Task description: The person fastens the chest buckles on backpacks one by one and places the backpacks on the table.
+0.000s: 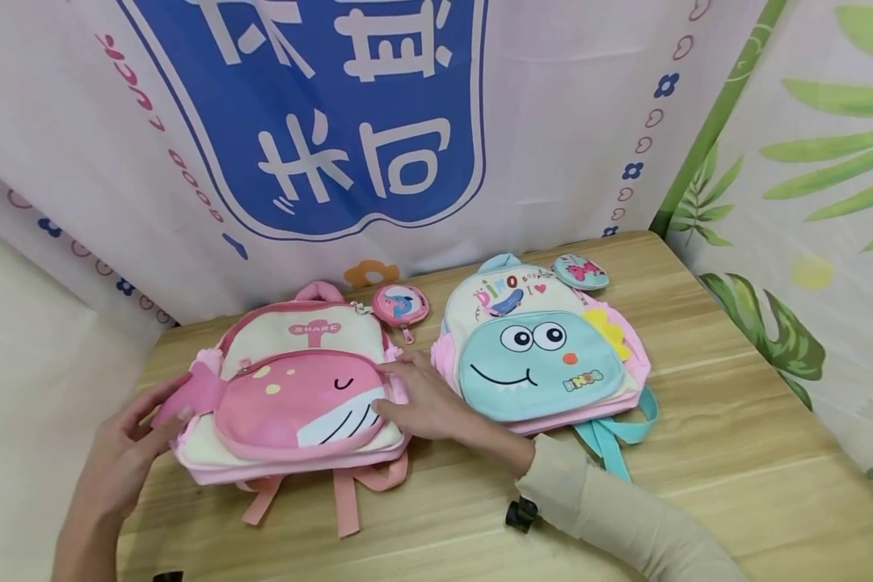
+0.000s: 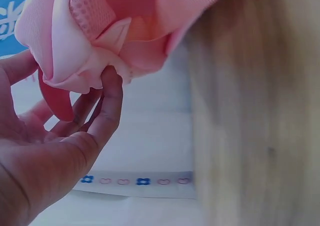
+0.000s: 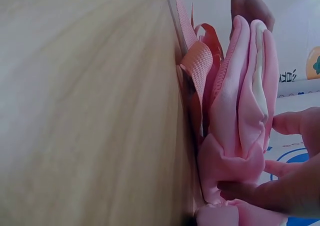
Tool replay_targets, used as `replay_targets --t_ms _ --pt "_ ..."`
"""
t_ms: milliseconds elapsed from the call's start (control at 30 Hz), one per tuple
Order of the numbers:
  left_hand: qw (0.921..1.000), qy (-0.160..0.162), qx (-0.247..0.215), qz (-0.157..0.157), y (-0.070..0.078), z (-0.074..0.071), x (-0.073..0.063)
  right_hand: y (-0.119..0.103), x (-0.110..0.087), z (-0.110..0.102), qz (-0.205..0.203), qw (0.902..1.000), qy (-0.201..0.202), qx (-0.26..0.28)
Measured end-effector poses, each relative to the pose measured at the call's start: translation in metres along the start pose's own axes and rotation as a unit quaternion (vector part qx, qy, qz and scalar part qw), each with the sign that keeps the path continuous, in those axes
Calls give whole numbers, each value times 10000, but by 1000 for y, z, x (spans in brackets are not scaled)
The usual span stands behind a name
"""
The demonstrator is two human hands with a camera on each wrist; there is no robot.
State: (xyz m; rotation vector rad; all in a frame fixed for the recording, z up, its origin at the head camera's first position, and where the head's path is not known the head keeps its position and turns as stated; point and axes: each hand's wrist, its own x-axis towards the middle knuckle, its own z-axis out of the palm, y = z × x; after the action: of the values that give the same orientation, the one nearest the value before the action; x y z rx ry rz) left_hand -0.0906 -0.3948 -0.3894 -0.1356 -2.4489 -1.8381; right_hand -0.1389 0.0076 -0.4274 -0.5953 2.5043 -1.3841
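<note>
A pink backpack (image 1: 298, 404) with a whale front pocket lies face up on the wooden table. At its left side, my left hand (image 1: 127, 444) holds the edge beside the pink tail flap (image 1: 204, 388). Fingers and thumb bracket the soft pink side in the left wrist view. My right hand (image 1: 425, 396) grips the opposite side, its thumb on the whale pocket's edge. In the right wrist view its fingers (image 3: 245, 193) press into the pink side pocket (image 3: 235, 166). Orange-pink straps (image 1: 346, 501) stick out under the backpack's bottom edge.
A light-blue dinosaur backpack (image 1: 538, 364) lies to the right, its teal strap (image 1: 626, 428) on the table (image 1: 727, 404). Small round pouches, one pink (image 1: 400, 305) and one teal (image 1: 580, 272), hang from the backpacks. A printed curtain (image 1: 553, 121) stands behind the table.
</note>
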Motion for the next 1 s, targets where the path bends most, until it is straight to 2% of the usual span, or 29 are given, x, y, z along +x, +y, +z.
replay_targets --t_ms 67,167,333,600,867,1000 --pt "9997 105 198 108 6 0 2 0 1 1 -45 10000 -3 32" --pt "9990 216 213 341 13 1 5 0 2 3 -98 9999 0 87" --pt "9966 394 -234 687 24 6 10 1 3 5 -62 9998 28 195" --pt "9915 806 -566 849 39 15 16 2 6 6 12 9995 -1 323" --pt "9873 1162 -362 1024 54 22 22 4 7 7 -2 9989 11 468" --pt "9861 1127 -340 1171 61 24 26 5 8 8 -46 9990 25 446"
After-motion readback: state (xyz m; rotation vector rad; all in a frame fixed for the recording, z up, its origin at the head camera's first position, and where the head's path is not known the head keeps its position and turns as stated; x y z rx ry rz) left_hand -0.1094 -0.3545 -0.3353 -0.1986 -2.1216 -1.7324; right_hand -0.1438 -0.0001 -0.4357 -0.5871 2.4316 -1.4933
